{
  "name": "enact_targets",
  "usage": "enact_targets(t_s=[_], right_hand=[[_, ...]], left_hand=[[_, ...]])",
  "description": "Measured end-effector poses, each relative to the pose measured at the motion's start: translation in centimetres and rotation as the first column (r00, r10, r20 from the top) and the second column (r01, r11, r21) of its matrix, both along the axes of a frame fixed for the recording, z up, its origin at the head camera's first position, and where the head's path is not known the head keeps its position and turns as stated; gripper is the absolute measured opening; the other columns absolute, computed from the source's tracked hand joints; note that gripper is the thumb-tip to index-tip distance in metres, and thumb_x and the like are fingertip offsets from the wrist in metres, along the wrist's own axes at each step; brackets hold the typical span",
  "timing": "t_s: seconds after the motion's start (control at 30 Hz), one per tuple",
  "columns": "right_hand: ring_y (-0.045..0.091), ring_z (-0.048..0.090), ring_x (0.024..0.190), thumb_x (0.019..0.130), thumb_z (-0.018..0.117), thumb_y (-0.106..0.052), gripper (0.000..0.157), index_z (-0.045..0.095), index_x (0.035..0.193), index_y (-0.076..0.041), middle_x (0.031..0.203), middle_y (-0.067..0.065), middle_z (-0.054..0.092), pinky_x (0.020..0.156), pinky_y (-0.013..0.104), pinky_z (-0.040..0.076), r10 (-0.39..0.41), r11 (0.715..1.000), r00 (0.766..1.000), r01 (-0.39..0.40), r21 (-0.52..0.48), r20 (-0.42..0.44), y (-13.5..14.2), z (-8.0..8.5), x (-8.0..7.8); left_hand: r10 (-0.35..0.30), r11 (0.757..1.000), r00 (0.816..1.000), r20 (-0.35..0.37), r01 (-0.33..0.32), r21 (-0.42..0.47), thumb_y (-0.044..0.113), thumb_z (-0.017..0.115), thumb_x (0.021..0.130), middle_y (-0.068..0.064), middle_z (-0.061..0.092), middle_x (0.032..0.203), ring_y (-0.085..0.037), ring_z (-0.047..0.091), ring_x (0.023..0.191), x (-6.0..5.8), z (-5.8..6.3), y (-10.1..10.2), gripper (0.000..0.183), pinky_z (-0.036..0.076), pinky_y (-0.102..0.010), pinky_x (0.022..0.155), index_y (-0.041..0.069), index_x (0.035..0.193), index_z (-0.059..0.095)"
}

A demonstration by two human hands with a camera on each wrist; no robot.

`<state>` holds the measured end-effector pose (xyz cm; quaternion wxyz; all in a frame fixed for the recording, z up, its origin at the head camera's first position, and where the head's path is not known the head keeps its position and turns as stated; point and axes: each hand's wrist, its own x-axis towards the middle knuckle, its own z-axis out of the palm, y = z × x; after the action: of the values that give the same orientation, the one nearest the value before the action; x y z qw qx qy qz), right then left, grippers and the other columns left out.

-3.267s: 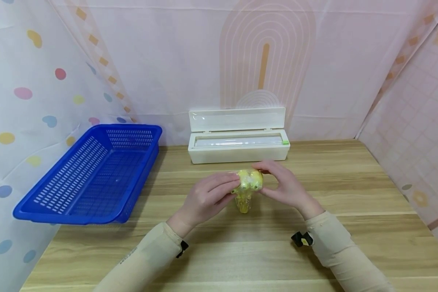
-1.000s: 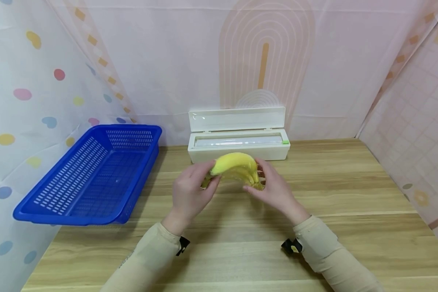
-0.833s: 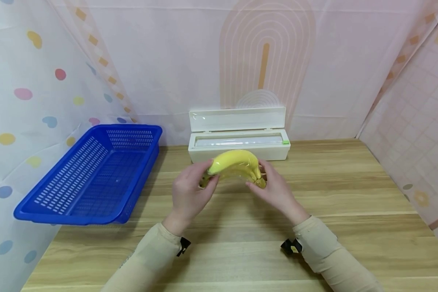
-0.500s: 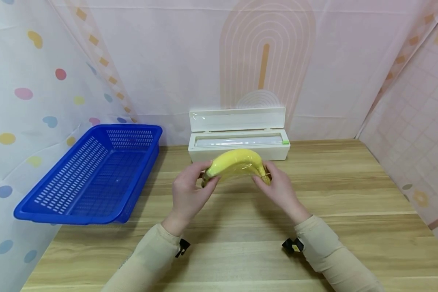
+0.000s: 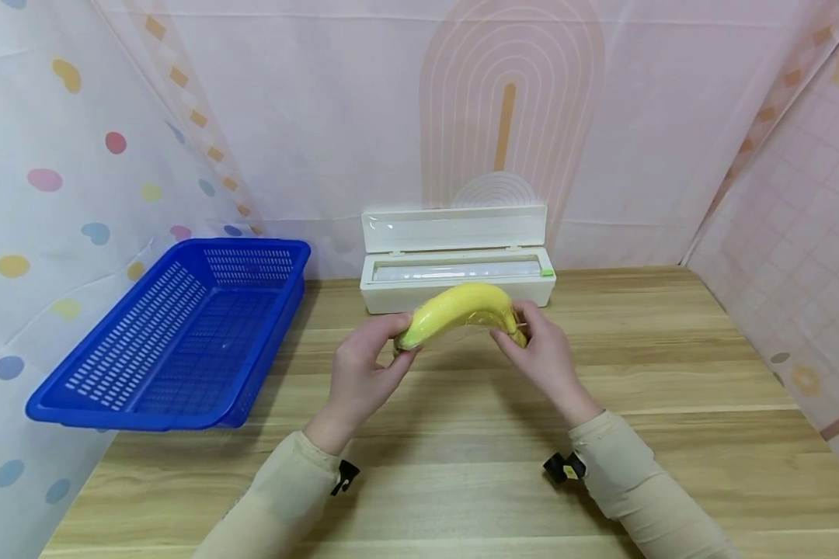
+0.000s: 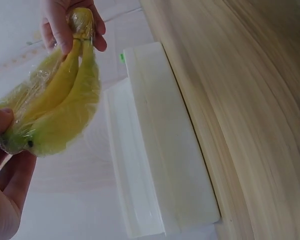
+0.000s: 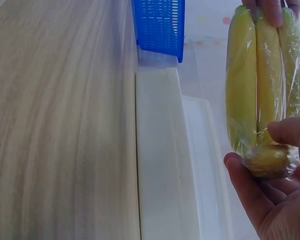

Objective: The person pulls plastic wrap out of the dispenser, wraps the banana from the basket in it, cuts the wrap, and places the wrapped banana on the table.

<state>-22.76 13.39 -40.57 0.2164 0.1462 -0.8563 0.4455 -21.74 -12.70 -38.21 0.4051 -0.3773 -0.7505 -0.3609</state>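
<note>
A bunch of bananas (image 5: pixel 464 304), wrapped in crinkled clear film, is held up over the table between both hands. My left hand (image 5: pixel 362 371) pinches the greenish tips between thumb and fingers. At the other end, my right hand (image 5: pixel 547 355) grips the brown stem. In the left wrist view the film on the bananas (image 6: pixel 65 102) looks wrinkled and bunched along one side. The right wrist view shows the bananas (image 7: pixel 242 75) lying side by side under shiny film, the stem end close to the thumb.
Behind the hands stands a white film dispenser box (image 5: pixel 454 297), its lid raised, with a roll (image 5: pixel 457 271) inside. A blue perforated basket (image 5: pixel 269 353) sits on the left. Patterned cloth (image 5: pixel 308 116) hangs behind the wooden table (image 5: pixel 461 497).
From an end-on pose, the bananas have been turned sideways, their curve arching upward. Over the last second they have shifted slightly right, and my right hand has moved up and right with the stem.
</note>
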Motion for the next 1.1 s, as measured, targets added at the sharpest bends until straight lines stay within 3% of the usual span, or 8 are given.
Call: enact_targets(t_s=[0.27,0.47,0.73,0.83,0.97,1.1], right_hand=[[0.027,0.069,0.080,0.085,0.078,-0.010,0.042,0.055,0.120,-0.003,0.104,0.015,0.067,0.069,0.039,0.058,0.002,0.999,0.999,0.000,-0.036,0.047,0.2,0.7,0.2],[0.027,0.065,0.093,0.082,0.080,-0.008,0.048,0.055,0.123,-0.002,0.106,0.014,0.066,0.080,0.039,0.058,0.032,0.999,0.998,-0.030,-0.027,0.056,0.3,1.2,0.3],[0.027,0.064,0.092,0.078,0.082,-0.005,0.059,0.054,0.129,0.001,0.112,0.015,0.064,0.084,0.040,0.057,0.123,0.992,0.987,-0.120,-0.035,0.101,0.8,1.7,0.3],[0.027,0.065,0.093,0.080,0.081,-0.005,0.054,0.056,0.127,0.002,0.111,0.015,0.064,0.084,0.041,0.057,0.152,0.988,0.981,-0.153,0.001,0.118,1.1,1.6,0.0],[0.029,0.066,0.094,0.081,0.080,-0.004,0.051,0.057,0.126,0.001,0.111,0.017,0.064,0.083,0.041,0.058,0.174,0.982,0.975,-0.182,0.048,0.135,1.6,1.3,-0.4],[0.032,0.067,0.094,0.083,0.078,-0.004,0.048,0.057,0.126,0.001,0.111,0.018,0.064,0.082,0.040,0.058,0.177,0.979,0.973,-0.189,0.074,0.149,2.0,1.1,-0.5]], left_hand=[[-0.019,0.999,1.000,-0.025,0.018,-0.045,-0.018,0.078,0.068,-0.018,0.070,0.109,-0.033,0.068,0.098,-0.5,-0.3,-0.6,0.042,0.055,-0.037,0.088,-0.003,0.105,0.065],[0.049,0.993,0.999,-0.011,-0.050,-0.103,-0.016,0.077,0.070,-0.018,0.069,0.110,-0.032,0.067,0.098,-0.7,-0.4,-1.1,0.047,0.056,-0.041,0.085,-0.003,0.113,0.062],[0.100,0.985,0.994,0.049,-0.092,-0.148,-0.016,0.077,0.070,-0.017,0.068,0.111,-0.032,0.065,0.099,-0.9,-0.7,-1.2,0.053,0.056,-0.044,0.085,-0.003,0.119,0.062],[0.152,0.974,0.982,0.114,-0.130,-0.184,-0.013,0.078,0.071,-0.015,0.069,0.109,-0.032,0.065,0.097,-0.9,-0.9,-1.0,0.050,0.055,-0.044,0.084,-0.002,0.117,0.063],[0.237,0.947,0.950,0.202,-0.181,-0.265,-0.008,0.080,0.072,-0.012,0.070,0.104,-0.030,0.065,0.093,-1.1,-1.3,-0.6,0.047,0.055,-0.044,0.080,0.001,0.115,0.065],[0.281,0.925,0.924,0.260,-0.189,-0.329,-0.004,0.081,0.075,-0.010,0.070,0.103,-0.028,0.065,0.093,-1.5,-1.7,-0.3,0.043,0.056,-0.043,0.079,0.003,0.115,0.065]])
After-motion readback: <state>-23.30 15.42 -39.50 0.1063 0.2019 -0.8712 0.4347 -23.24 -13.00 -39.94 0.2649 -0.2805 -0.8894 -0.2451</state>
